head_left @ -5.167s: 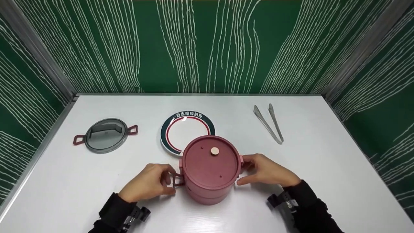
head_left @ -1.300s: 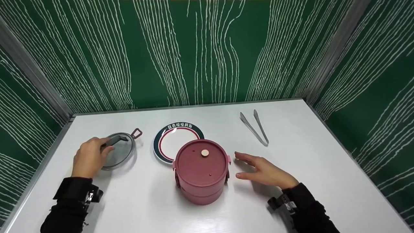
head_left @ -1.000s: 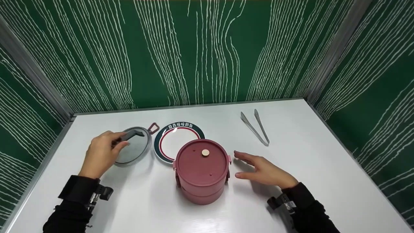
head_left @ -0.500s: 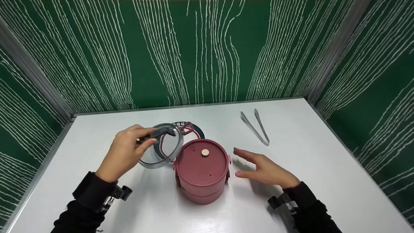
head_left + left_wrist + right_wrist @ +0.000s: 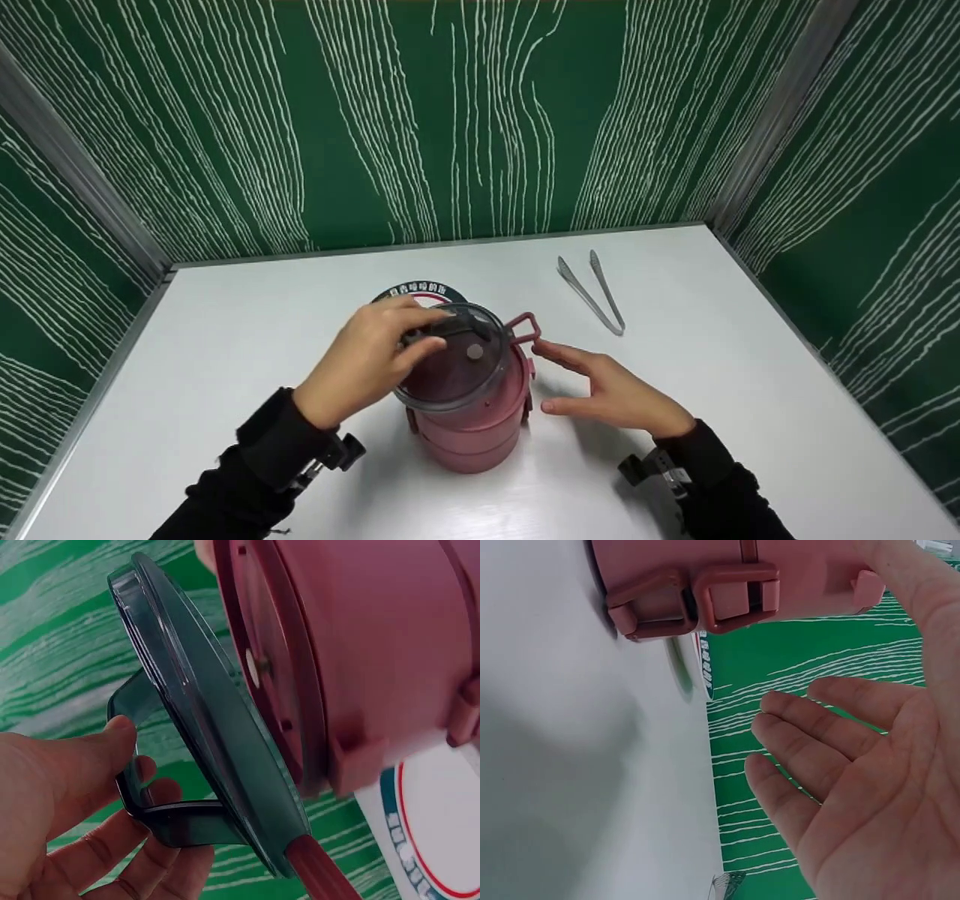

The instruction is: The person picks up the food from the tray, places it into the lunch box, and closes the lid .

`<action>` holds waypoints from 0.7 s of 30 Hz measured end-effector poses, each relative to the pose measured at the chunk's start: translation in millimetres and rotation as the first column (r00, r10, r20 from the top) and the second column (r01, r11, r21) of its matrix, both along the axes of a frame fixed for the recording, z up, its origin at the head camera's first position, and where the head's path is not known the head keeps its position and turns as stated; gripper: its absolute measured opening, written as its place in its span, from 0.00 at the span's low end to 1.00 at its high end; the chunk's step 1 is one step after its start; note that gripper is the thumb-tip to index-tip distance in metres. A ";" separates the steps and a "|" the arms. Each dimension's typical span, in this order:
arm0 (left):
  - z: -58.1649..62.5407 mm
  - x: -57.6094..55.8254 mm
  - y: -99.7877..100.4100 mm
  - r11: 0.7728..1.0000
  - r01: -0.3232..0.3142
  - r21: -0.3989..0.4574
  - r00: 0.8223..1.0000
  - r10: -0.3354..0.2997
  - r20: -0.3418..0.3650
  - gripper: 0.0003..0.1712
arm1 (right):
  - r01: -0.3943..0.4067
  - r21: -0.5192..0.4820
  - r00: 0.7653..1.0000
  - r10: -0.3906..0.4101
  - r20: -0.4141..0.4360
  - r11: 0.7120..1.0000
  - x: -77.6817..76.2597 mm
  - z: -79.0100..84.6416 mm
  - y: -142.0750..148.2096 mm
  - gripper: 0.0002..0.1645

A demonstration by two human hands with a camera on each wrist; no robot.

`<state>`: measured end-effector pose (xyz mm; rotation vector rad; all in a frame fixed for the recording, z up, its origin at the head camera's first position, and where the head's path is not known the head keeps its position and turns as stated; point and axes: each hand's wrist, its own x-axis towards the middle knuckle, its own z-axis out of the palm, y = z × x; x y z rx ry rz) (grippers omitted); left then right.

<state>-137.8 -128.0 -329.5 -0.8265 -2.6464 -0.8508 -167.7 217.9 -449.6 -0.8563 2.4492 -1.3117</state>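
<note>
My left hand (image 5: 367,356) grips the dark arched handle (image 5: 202,823) of a round, see-through grey lid (image 5: 454,390). Tilted, the lid hangs over the top of a dark red cylindrical lunch box (image 5: 469,454), whose own red lid with a pale knob (image 5: 475,351) shows through it. A red wire-like clasp (image 5: 525,328) sticks out from the clear lid's right side. Just right of the lunch box, my right hand (image 5: 619,394) holds nothing, thumb and fingers spread apart. In the right wrist view, red clasps (image 5: 739,598) lie folded against the lunch box's side.
Behind the lunch box lies a plate (image 5: 417,288) with a dark green rim, partly hidden by the lid and left hand. Metal tongs (image 5: 592,294) lie spread at the back right. Green walls with white lines surround the white table (image 5: 187,360).
My left hand left the lunch box's side clasp, picked up the clear lid from the table's left and carried it right, over the lunch box. My right hand let go and stays beside it.
</note>
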 end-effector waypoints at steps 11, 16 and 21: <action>-7.5 2.4 23.0 0.997 0.065 -0.040 0.997 -0.066 -0.045 0.16 | -0.036 -0.046 0.999 0.034 -0.038 0.998 -2.0 -1.0 -3.2 0.42; -8.4 2.6 28.2 0.996 0.068 -0.059 0.997 -0.070 -0.031 0.16 | -0.040 -0.048 0.998 0.038 -0.055 0.998 -2.6 -2.1 -2.5 0.42; -8.8 3.5 31.5 0.996 0.060 -0.072 0.998 -0.060 -0.001 0.16 | -0.017 -0.038 1.000 0.016 -0.022 0.999 -1.8 -0.9 -2.5 0.43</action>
